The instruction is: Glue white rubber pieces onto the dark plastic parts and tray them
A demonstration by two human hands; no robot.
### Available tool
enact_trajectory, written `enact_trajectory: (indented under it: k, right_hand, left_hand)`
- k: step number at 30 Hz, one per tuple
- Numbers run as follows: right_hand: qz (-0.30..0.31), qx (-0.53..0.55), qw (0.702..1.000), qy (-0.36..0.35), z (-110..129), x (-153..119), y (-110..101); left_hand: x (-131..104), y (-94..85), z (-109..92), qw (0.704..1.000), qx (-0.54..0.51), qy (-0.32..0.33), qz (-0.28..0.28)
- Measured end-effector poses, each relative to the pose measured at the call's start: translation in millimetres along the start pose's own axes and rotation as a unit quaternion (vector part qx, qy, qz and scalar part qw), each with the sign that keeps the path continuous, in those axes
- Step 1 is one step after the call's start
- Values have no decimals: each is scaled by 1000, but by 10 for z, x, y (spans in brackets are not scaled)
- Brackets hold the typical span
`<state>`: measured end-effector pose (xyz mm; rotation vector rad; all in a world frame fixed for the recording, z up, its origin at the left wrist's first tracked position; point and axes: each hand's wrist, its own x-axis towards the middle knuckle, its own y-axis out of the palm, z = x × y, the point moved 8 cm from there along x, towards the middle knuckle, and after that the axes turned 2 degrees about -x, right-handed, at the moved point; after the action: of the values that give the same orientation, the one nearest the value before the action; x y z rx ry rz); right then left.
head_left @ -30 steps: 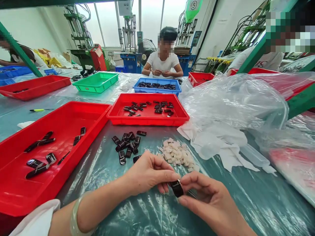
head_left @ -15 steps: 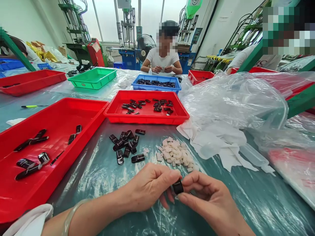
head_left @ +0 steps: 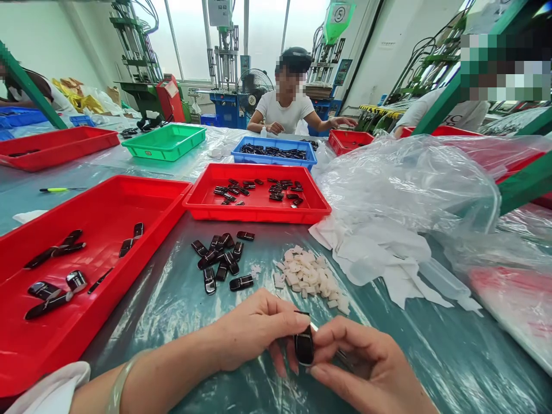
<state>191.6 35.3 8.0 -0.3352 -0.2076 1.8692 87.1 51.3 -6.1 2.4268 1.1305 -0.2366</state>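
Between my two hands is a small glossy black plastic piece (head_left: 304, 348) with a rounded lower end, held nearly upright. My left hand (head_left: 259, 328) pinches its upper part, thumb on the front and fingers behind. From the right, the thumb and forefinger of my right hand (head_left: 366, 359) close on its edge; whether they also hold something small is hidden. Just beyond my hands lies a heap of small whitish flat pieces (head_left: 313, 273). Left of that heap, several similar black pieces (head_left: 222, 253) lie loosely piled on the plastic-covered table (head_left: 172, 322).
A large red tray (head_left: 142, 198) at left and another red tray (head_left: 259, 215) ahead hold black pieces. Behind are a blue tray (head_left: 276, 158) and a green tray (head_left: 164, 152). White paper (head_left: 379, 253) and clear plastic sheeting (head_left: 409, 190) lie at right. A person (head_left: 288, 109) sits opposite.
The black piece has turned between my fingers and now shows more of its long face, slightly lower. The person opposite has stretched an arm towards the small red tray.
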Motion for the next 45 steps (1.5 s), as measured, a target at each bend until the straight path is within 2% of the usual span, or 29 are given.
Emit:
enact_trajectory:
  k: [7, 10, 12, 16, 18, 20, 22, 25, 29, 32, 37, 42, 45]
  right_hand:
    - [-13, -32, 999, -36, 49, -34, -77]
    - [-61, -109, 989, -75, 90, -30, -187]
    - [-83, -197, 972, -97, 101, -16, -237]
    - [-27, -362, 926, -106, 2, 37, -146]
    - [-3, -400, 911, -102, -56, 53, -98]
    - [2, -404, 909, -102, -72, 62, -85]
    - [-2, -378, 921, -91, -61, 70, -107]
    - [-20, -290, 955, -54, -34, 71, -193]
    - [-64, -64, 995, 29, -93, 47, -334]
    - [-82, 75, 992, 52, -140, 32, -371]
    - [-80, 178, 980, 23, -75, -11, -319]
    - [-118, 197, 973, -13, 31, -93, -332]
    - [-73, 170, 981, -56, 108, -94, -315]
  left_hand:
    - [-6, 5, 44, 999, -30, -9, 22]
    - [-15, 6, 50, 999, -33, -10, 31]
    - [-22, 14, 58, 998, -38, -12, 41]
    - [-26, 27, 81, 996, -64, -18, 54]
    - [-24, 29, 98, 995, -78, -27, 56]
    - [-25, 33, 113, 994, -84, -35, 58]
    - [-30, 37, 120, 994, -84, -37, 62]
    - [-44, 43, 134, 994, -82, -40, 66]
    - [-67, 50, 150, 993, -75, -46, 75]
    - [-82, 70, 171, 991, -77, -59, 91]
    - [-96, 117, 235, 986, -73, -88, 119]
    - [-100, 142, 298, 983, -50, -115, 135]
    - [-107, 158, 320, 980, -32, -125, 151]
